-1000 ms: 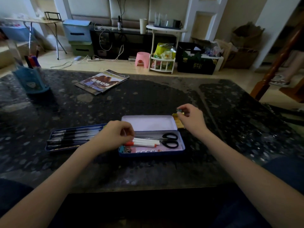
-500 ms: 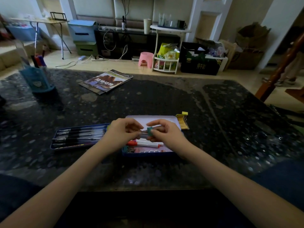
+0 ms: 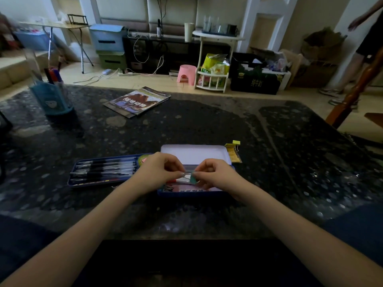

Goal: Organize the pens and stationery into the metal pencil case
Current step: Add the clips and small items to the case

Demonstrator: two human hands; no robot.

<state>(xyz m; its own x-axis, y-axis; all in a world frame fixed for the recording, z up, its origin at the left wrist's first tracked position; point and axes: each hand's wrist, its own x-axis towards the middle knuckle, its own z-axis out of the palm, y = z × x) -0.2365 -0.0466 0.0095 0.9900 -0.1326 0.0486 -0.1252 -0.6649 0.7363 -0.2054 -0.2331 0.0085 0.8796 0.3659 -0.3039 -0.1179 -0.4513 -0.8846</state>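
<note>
The open metal pencil case (image 3: 194, 149) lies on the dark table in front of me, its pale lid inside facing up. Both hands meet just above its lower half. My right hand (image 3: 217, 175) pinches a small green binder clip (image 3: 193, 179). The fingertips of my left hand (image 3: 159, 170) pinch the clip's silver end from the other side. Under the hands a white marker with a red cap (image 3: 182, 180) lies in the case. Left of the case sits a blue tray (image 3: 103, 169) with several black pens. The hands hide the rest of the case's contents.
A yellow binder clip (image 3: 236, 142) and a yellow packet (image 3: 233, 155) lie against the case's right side. A magazine (image 3: 137, 101) lies further back, and a blue pen holder (image 3: 51, 98) stands at the far left. A person (image 3: 362, 48) stands beyond the table at the right.
My right hand has come from the yellow items beside the case to over the case, carrying the green clip. It now meets my left hand, which has lifted slightly.
</note>
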